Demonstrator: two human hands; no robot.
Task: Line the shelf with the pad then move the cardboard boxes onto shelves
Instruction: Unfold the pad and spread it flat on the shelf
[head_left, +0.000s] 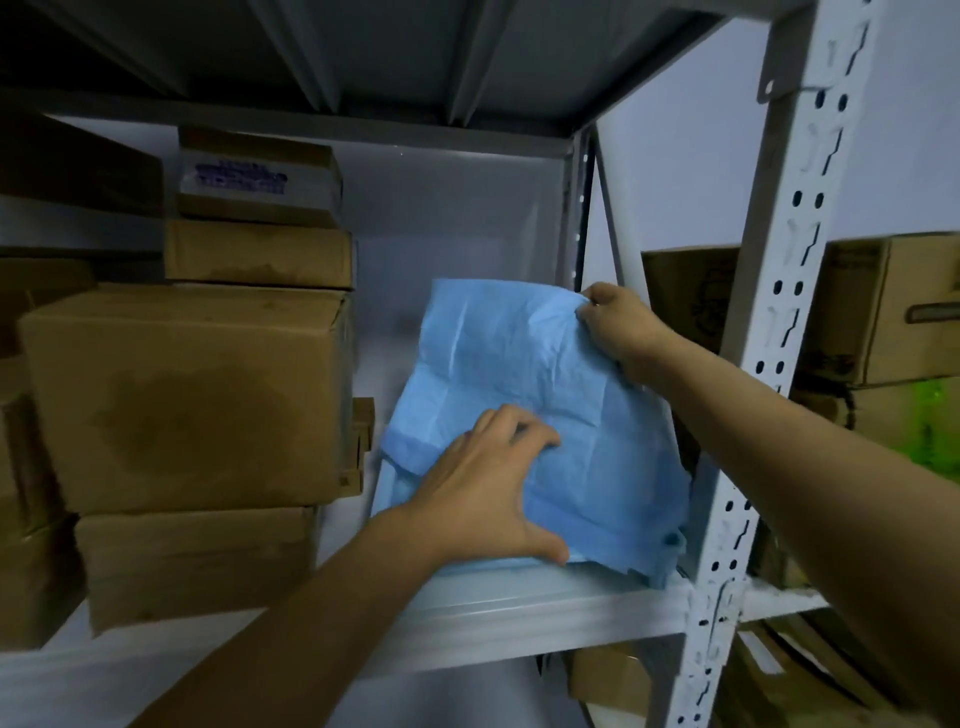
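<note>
While left hand (488, 478) presses pad (524, 364), right hand (621, 327) seemingly pinches its corner.

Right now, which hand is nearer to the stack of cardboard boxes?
Left. The left hand presses the blue pad just beside the stack of cardboard boxes; the right hand grips the pad's far corner by the shelf post.

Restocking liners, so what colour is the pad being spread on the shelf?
Light blue, plain, with fold creases; the pad shows clearly in the head view.
</note>
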